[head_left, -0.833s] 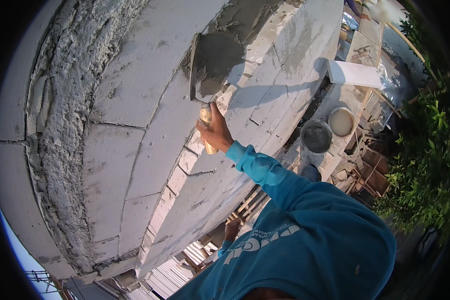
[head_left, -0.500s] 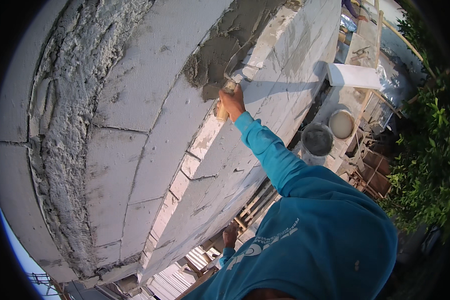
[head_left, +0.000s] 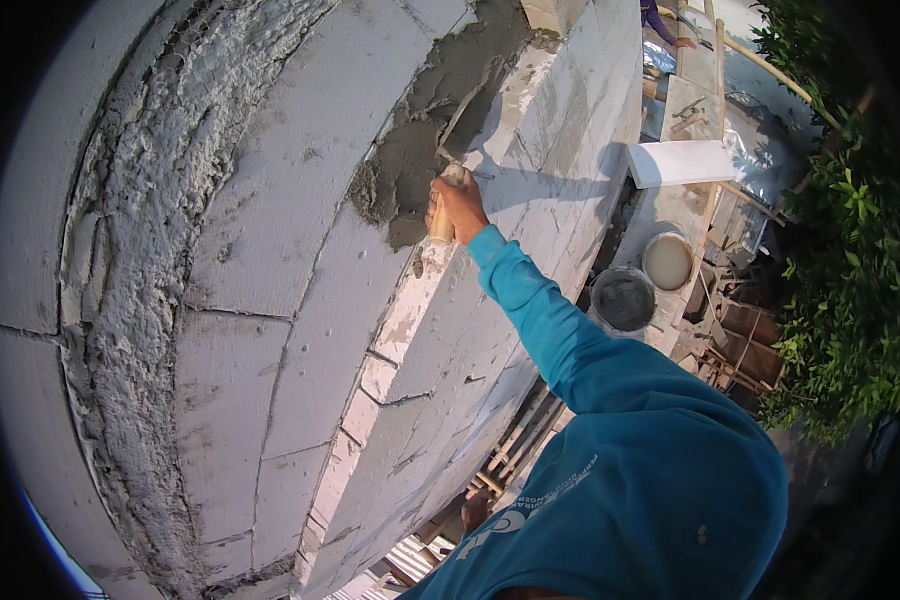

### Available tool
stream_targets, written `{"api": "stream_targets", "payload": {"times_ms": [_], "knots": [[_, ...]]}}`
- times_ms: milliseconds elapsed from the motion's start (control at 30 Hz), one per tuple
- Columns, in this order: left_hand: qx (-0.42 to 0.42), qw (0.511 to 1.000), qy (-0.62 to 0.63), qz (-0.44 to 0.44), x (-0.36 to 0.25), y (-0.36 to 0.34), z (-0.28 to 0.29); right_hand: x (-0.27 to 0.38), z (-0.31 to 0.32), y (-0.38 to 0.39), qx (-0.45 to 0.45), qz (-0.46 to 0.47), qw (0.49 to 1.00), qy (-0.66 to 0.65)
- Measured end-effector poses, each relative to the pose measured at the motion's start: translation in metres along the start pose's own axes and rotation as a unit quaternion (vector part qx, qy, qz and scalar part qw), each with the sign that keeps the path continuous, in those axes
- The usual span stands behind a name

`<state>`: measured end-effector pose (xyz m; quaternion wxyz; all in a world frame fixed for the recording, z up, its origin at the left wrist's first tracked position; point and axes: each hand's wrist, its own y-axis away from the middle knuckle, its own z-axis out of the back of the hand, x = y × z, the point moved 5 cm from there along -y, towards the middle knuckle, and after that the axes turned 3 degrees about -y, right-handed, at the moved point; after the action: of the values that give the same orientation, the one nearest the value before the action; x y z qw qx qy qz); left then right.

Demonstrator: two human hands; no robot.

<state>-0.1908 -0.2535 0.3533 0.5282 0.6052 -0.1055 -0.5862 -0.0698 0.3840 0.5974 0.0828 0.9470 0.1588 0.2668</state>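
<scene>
My right hand (head_left: 458,205) is closed on the wooden handle (head_left: 440,225) of a trowel, whose blade (head_left: 460,122) is seen nearly edge-on against a patch of wet grey mortar (head_left: 400,150) on the pale block wall (head_left: 245,380). The patch runs along a lighter narrow strip (head_left: 410,300) of the wall. My left hand (head_left: 475,510) is low beside my body in the teal sleeve and shirt, partly hidden and dim; its fingers are too unclear to read.
To the right stand a bucket of grey mix (head_left: 622,300) and one of cloudy water (head_left: 667,262) on planks, with a white slab (head_left: 680,162) above them. Bamboo poles (head_left: 765,65) and leafy branches (head_left: 840,300) line the right side. Another person's hand (head_left: 682,42) shows at top.
My right hand and trowel have moved up and right, the blade turning from broadside to edge-on over the mortar. The wet patch reaches lower. The whole view has shifted slightly.
</scene>
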Motion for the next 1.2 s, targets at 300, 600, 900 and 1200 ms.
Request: {"api": "stream_targets", "payload": {"times_ms": [300,600,900,1200], "knots": [[0.056,0.997,0.006,-0.048,-0.039,-0.027,-0.001,0.037,-0.001,0.039,0.141,0.004,0.989,0.037],[-0.005,1.000,0.003,0.019,-0.012,-0.021,0.015,0.152,0.056,-0.123,0.038,0.035,0.998,0.033],[0.000,0.999,-0.031,0.043,-0.014,-0.033,0.014,0.120,0.074,-0.151,-0.093,0.052,0.971,0.216],[0.076,0.969,-0.177,-0.153,-0.159,-0.064,-0.040,0.030,0.041,-0.044,-0.081,0.011,0.972,0.221]]}}
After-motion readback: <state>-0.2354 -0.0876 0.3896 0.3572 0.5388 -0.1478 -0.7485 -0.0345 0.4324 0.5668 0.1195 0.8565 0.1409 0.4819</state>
